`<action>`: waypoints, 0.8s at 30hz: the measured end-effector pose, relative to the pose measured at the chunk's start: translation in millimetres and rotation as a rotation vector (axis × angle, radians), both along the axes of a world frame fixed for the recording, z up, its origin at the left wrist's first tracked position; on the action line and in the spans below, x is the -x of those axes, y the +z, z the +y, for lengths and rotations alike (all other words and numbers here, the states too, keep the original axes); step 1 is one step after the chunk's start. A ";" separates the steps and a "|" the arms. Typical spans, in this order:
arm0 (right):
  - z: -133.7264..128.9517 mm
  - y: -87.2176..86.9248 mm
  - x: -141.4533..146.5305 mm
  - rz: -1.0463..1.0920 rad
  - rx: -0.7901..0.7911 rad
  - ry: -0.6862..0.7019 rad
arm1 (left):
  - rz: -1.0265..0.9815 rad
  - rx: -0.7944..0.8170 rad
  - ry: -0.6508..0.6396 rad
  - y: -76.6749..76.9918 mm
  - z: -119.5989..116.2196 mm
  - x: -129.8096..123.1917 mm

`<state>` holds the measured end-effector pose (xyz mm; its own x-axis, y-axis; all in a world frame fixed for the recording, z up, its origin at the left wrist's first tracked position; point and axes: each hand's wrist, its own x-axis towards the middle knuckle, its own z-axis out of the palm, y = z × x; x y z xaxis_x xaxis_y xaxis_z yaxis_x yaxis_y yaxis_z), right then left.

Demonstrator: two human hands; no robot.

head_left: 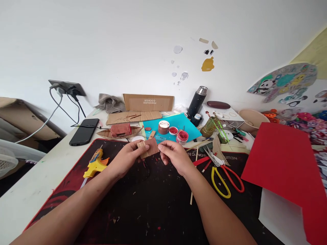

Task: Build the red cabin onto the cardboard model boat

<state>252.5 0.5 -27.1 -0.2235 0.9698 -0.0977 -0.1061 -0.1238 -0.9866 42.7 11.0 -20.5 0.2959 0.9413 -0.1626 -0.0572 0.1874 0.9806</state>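
Note:
A small flat brown piece (152, 147), part reddish and part bare cardboard colour, is held above the black mat (143, 211). My left hand (130, 154) grips its left side, the thumb lying on top. At its right edge, the fingers of my right hand (176, 154) are pinched together. Just behind the hands, a brown paint jar (164, 128) and two small pots of red paint (182, 136) stand on a blue sheet (178, 119). A cardboard boat (133, 132) with a reddish cabin (121, 130) sits at the back left.
A yellow glue gun (95, 165) and a phone (84, 132) lie on the left. Scissors (219, 170) lie on the right, beside red card (283, 163). A black flask (197, 102) and a brush jar (208, 127) stand at the back.

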 end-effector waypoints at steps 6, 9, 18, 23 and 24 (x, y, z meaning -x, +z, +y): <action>0.0 1.3 0.5 0.032 0.010 0.010 | -0.022 0.019 -0.018 4.8 0.0 0.2; -0.4 -0.6 1.3 0.040 0.019 0.013 | -0.023 0.059 0.007 1.6 0.2 1.4; 6.8 -5.0 2.1 -0.003 -0.117 -0.086 | 0.011 0.019 0.027 -3.0 3.8 4.4; 1.0 15.5 -21.7 -0.101 -0.178 -0.180 | 0.039 -0.060 0.045 -1.5 6.2 3.9; -2.1 19.9 -29.0 -0.138 -0.176 -0.166 | 0.024 -0.064 0.052 -2.2 7.0 4.3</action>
